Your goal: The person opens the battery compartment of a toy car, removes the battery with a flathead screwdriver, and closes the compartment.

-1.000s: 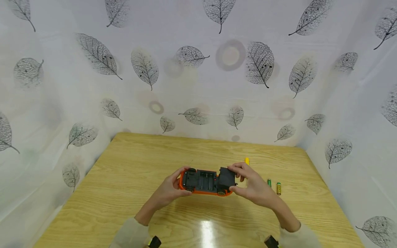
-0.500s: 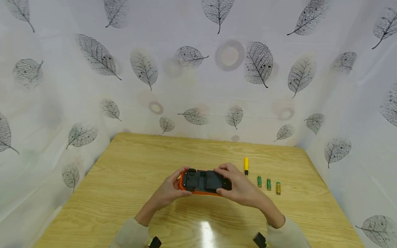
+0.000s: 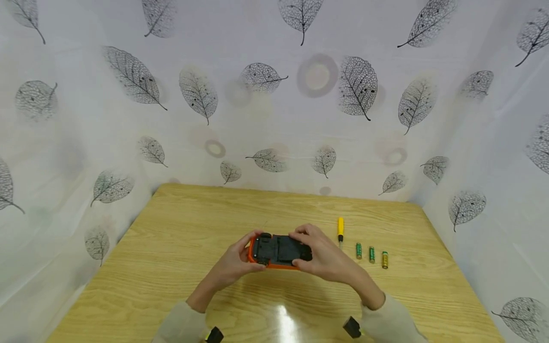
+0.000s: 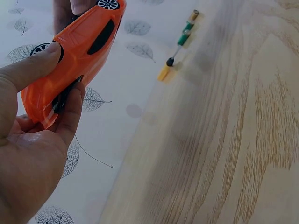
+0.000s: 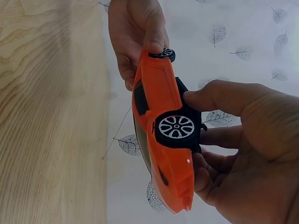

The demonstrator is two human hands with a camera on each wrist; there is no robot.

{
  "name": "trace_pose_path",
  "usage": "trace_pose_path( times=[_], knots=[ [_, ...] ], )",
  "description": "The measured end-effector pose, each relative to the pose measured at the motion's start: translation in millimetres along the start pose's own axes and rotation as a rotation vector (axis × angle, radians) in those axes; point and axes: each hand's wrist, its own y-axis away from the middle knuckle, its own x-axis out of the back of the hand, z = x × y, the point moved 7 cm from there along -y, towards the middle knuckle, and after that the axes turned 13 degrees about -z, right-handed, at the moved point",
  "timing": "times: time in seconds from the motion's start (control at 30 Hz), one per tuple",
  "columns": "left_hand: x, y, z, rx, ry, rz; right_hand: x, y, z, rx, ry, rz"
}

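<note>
An orange toy car [image 3: 263, 248] is held upside down above the table, its black underside facing up. My left hand [image 3: 233, 261] grips one end, thumb and fingers on opposite sides, as the left wrist view shows on the car's body [image 4: 77, 60]. Over the underside lies a black cover [image 3: 289, 248], which my right hand [image 3: 323, 255] pinches between thumb and fingers along its two long edges. The right wrist view has the thumb on a black edge above the spoked wheel [image 5: 175, 127]. Whether the cover sits flush cannot be told. A thin wire [image 5: 122, 120] sticks out from the car.
On the wooden table [image 3: 193, 214], right of the hands, lie a yellow screwdriver [image 3: 340, 226], two green batteries [image 3: 359, 251] and a gold battery [image 3: 384, 260]. White leaf-print sheeting [image 3: 274, 128] stands around the table's back and sides.
My right hand has moved left with the cover, bringing it over the open battery compartment, now hidden. The screwdriver and batteries have come into fuller view. My left hand and the car stay put.
</note>
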Motion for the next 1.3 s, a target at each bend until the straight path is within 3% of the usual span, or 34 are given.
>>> trace_pose_path(
  times=[0.73, 1.3],
  knots=[
    [1.4, -1.1, -0.6, 0.000, -0.023, 0.001, -3.1, -6.2, 2.2, -0.016, -0.016, -0.045],
    [1.8, -0.6, -0.9, -0.010, -0.010, -0.023, -6.5, -8.6, 2.9, -0.006, 0.039, -0.075]
  ],
)
